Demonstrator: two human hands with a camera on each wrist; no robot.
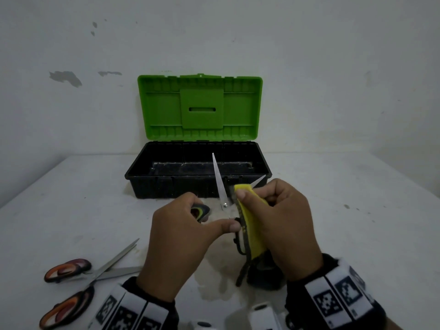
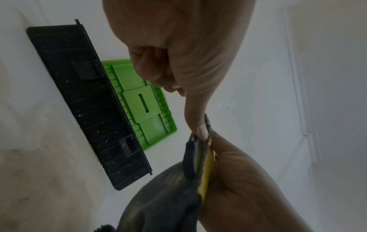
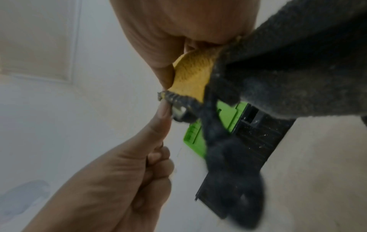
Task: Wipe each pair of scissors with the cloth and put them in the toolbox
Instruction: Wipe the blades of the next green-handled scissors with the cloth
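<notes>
My left hand (image 1: 190, 225) grips a pair of green-and-black-handled scissors (image 1: 224, 205) just in front of the toolbox (image 1: 197, 186). Its blades are spread: one points up over the box, the other angles right. My right hand (image 1: 281, 220) pinches a yellow-and-grey cloth (image 1: 250, 225) folded around the right-angled blade, whose tip sticks out past the cloth. In the left wrist view my thumb presses the black handle (image 2: 190, 157) against the cloth (image 2: 206, 172). The right wrist view shows the cloth (image 3: 194, 75) wrapped over the scissors (image 3: 178, 113).
The toolbox has a black base and an upright green lid (image 1: 200, 108) against the wall. Two pairs of orange-handled scissors (image 1: 71, 270) (image 1: 66, 306) lie crossed on the white table at the front left. The table's right side is bare.
</notes>
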